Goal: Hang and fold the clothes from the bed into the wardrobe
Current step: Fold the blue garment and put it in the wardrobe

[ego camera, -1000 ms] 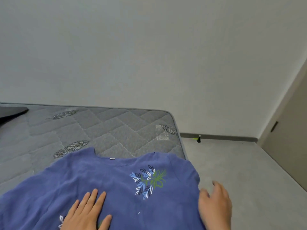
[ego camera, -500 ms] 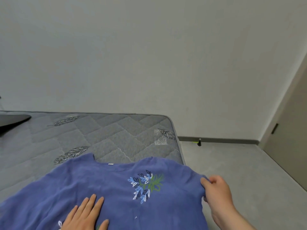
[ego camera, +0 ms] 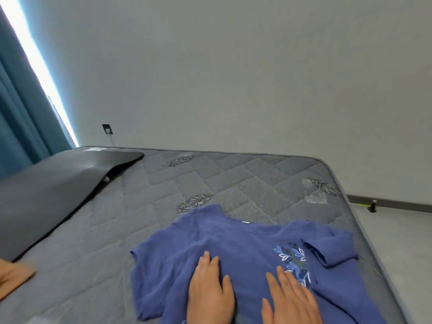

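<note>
A: Hands first. What are they doing?
B: L hand (ego camera: 210,291) lies flat on the blue top (ego camera: 233,242), palm down, fingers straight & close together, gripping nothing. R hand (ego camera: 289,302) same deal: flat, fingers spread a bit, tips touching the leaf embroidery (ego camera: 293,260) on the chest. Both side by side at the bottom of view, wrists cut off.
A: And the top itself?
B: Spread front up on the mattress (ego camera: 233,183), neckline toward the far wall (ego camera: 233,78), small white tag at the collar. R sleeve (ego camera: 327,253) is folded in over the body; L sleeve (ego camera: 149,251) lies out flat. Lower part is out of frame. The top sits near the mattress's R edge.
A: Anything else on the bed?
B: Black mat (ego camera: 58,183) on the far L, one end lifted off the quilting w/ sth small & pale under it, can't tell what. Also a blurred shape (ego camera: 11,274), skin-coloured, at the L edge of view; can't ID it.
A: Rest of the room?
B: Teal curtain (ego camera: 21,113) upper L w/ a bright strip of daylight beside it. Wall socket (ego camera: 107,129) just above the mattress's far edge. Grey floor (ego camera: 409,242) on the R, dark skirting along the wall, small doorstop (ego camera: 373,205) at its foot.
</note>
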{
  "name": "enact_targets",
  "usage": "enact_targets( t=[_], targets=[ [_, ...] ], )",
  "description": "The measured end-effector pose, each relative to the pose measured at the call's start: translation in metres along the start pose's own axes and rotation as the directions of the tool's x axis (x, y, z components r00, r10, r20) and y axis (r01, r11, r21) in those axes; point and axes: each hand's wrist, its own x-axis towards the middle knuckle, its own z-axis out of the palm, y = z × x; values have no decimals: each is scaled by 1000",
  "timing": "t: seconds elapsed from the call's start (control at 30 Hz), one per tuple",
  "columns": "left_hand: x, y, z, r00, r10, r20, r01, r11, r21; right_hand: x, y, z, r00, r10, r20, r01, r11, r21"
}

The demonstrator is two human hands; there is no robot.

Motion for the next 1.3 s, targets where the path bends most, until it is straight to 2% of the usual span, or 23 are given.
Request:
enact_targets(
  t=[0.07, 0.1, 0.17, 0.23, 0.3, 0.4, 0.53, 0.63, 0.67, 0.73, 0.77, 0.8, 0.87, 0.93, 1.0, 1.03, 1.07, 1.1, 1.13, 1.17, 1.2, 1.27, 1.3],
  targets=[
    [6, -9, -11, 995, 55, -81, -47, 995, 93, 3, 1, 6, 1000, -21, 16, 21, 1000, 10],
    [9, -17, -19, 997, 18, -79, -8, 992, 128, 3, 4, 11, 999, -35, 18, 35, 999, 26],
    [14, -44, -38, 979, -196, -62, 204, 960, 192, 7, 10, 21, 996, -91, -18, 92, 995, 49],
    [15, -73, -57, 867, -454, -206, 483, 868, 118, 10, 15, 27, 990, -133, -48, 135, 989, 58],
    [13, -96, -74, 744, -617, -256, 632, 774, -27, 13, 14, 24, 982, -166, -92, 170, 985, 35],
    [22, -104, -93, 696, -717, -27, 683, 674, -282, 12, 9, 18, 989, -142, -36, 144, 988, 53],
    [27, -102, -101, 702, -683, 201, 630, 465, -622, 11, 1, 12, 986, -162, -41, 164, 984, 66],
    [15, -102, -122, 809, -551, 205, 445, 345, -826, 10, 1, 13, 980, -181, -82, 184, 982, 39],
    [20, -106, -130, 818, -528, 226, 409, 260, -875, 10, 1, 14, 982, -166, -90, 170, 984, 43],
    [29, -113, -141, 712, -575, 402, 481, -18, -877, 8, -1, 15, 986, -125, -111, 132, 989, 60],
    [32, -114, -141, 710, -549, 441, 487, -69, -871, 8, -3, 15, 987, -113, -111, 121, 990, 66],
    [39, -109, -137, 726, -546, 418, 472, -47, -880, 7, -4, 13, 991, -98, -93, 105, 992, 76],
    [48, -80, -129, 801, -541, 255, 416, 199, -887, 7, -4, 9, 994, -90, -55, 94, 992, 80],
    [42, -36, -125, 926, -354, 132, 281, 409, -868, 9, -6, 5, 996, -75, -46, 77, 996, 42],
    [28, -13, -109, 993, -107, 46, 110, 736, -668, 9, -6, 1, 999, -51, -11, 52, 998, 34],
    [22, -17, -94, 999, 9, -36, -24, 899, -437, 9, -6, 2, 999, -47, -12, 47, 999, 23],
    [15, -28, -76, 985, 138, -105, -154, 974, -168, 8, -8, -2, 1000, -9, 7, 9, 999, 36],
    [4, -40, -65, 978, 196, -76, -194, 980, 32, 7, -6, -3, 1000, 4, -1, -4, 999, 47],
    [-5, -52, -50, 976, 220, 3, -218, 967, 134, 5, -8, -8, 999, 18, 32, -20, 998, 56],
    [-12, -64, -30, 967, 253, -24, -241, 945, 220, 4, -9, -9, 998, 17, 57, -21, 998, 63],
    [-18, -65, -19, 966, 255, -49, -235, 938, 255, 2, -11, -12, 994, 15, 105, -21, 998, 57],
    [-20, -57, -11, 982, 175, 74, -188, 950, 249, -1, -10, -14, 986, 6, 164, -15, 998, 56],
    [-17, -49, -18, 990, 127, 65, -140, 950, 278, -2, -10, -11, 987, 6, 158, -14, 999, 49]
  ],
)
